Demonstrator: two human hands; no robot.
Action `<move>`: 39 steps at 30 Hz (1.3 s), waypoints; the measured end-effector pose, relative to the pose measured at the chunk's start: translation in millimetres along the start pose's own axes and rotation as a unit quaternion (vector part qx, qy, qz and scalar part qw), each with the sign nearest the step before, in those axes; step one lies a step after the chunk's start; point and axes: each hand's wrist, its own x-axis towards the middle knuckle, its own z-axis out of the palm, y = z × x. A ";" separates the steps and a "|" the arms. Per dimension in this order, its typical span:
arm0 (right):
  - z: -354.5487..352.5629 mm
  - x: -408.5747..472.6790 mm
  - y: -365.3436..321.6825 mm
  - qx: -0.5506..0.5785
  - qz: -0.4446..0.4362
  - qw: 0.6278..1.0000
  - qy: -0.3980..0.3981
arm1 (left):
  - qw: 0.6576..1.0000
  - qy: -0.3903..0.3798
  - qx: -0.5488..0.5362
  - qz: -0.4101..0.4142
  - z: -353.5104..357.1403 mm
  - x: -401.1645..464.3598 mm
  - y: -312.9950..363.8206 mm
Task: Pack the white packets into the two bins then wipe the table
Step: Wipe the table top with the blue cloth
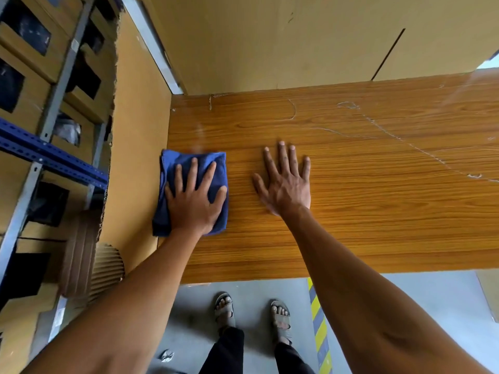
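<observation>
A folded blue cloth (168,168) lies at the left end of the wooden table (378,211). My left hand (194,195) presses flat on the cloth with its fingers spread. My right hand (286,182) rests flat on the bare wood to the right of the cloth, fingers straight and spread. Thin white scratch-like lines (421,149) run across the table's right part. No white packets or bins are in view.
A cardboard sheet (135,144) stands against the table's left end, with metal shelving (40,147) full of cartons beyond it. Large cardboard boxes (297,41) rise behind the table. Below the front edge are grey floor, my sandalled feet and a yellow striped line (320,333).
</observation>
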 end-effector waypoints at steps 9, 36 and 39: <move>2.0 3.6 0.2 0.004 0.003 1.000 0.011 | 1.000 -0.028 -0.001 -0.011 -7.0 78.1 20.6; -0.3 1.0 -2.2 -0.011 0.000 1.000 0.029 | 1.000 -0.003 0.006 -0.021 0.8 -10.9 4.7; 2.3 1.9 -1.9 -0.016 0.001 0.999 0.028 | 1.000 -0.009 0.001 -0.023 -6.3 40.6 11.6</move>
